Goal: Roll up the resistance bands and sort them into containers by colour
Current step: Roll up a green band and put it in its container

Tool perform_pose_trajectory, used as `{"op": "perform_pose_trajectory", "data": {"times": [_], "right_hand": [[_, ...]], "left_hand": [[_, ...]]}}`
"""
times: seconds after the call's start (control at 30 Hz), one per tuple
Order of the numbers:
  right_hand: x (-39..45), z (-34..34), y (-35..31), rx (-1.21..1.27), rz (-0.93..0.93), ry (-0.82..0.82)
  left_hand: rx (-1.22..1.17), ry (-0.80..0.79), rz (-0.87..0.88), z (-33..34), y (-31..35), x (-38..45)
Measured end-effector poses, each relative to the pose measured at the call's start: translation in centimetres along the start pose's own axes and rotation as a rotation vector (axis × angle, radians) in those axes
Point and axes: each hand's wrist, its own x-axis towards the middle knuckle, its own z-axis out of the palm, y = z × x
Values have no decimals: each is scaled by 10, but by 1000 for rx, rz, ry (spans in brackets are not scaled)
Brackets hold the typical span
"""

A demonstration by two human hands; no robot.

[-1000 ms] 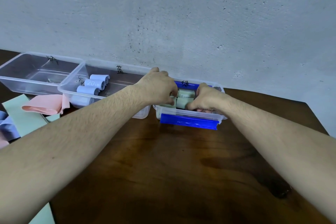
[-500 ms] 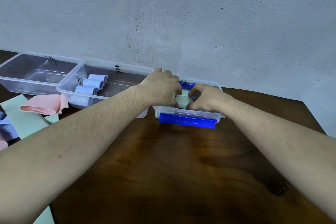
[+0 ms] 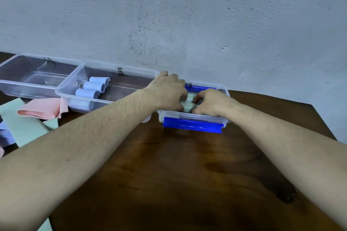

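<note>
Both hands reach into the clear container with blue clip handles [image 3: 191, 125] at the far middle of the table. My left hand [image 3: 167, 92] and my right hand [image 3: 210, 102] each grip an end of a rolled pale green band [image 3: 188, 108] inside it. Another green roll [image 3: 190, 97] lies just behind, partly hidden by my fingers. The middle clear container [image 3: 120, 70] holds several rolled blue bands [image 3: 93, 86]. The left clear container [image 3: 28, 78] shows no bands inside. An unrolled pink band [image 3: 40, 111] lies in front of these two.
Flat green bands [image 3: 22, 127] and a blue band [image 3: 4, 137] lie at the table's left edge. The containers stand in a row against a grey concrete wall [image 3: 187, 24]. Brown wooden tabletop [image 3: 178, 174] stretches toward me between my forearms.
My hands have stayed in the blue-handled container, shifting slightly on the green roll. The view moved a little closer.
</note>
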Motion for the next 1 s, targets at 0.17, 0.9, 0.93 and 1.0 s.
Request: {"op": "perform_pose_trajectory", "data": {"times": [0.17, 0.9, 0.93, 1.0], "right_hand": [[-1, -2, 0, 5, 10, 4], [9, -2, 3, -97, -20, 65], [9, -2, 3, -93, -22, 60], [8, -2, 3, -77, -21, 55]], "left_hand": [[-1, -22, -21, 2, 1, 2], [-76, 29, -79, 9, -1, 7], [-75, 28, -79, 9, -2, 7], [-76, 28, -82, 8, -1, 6]]}}
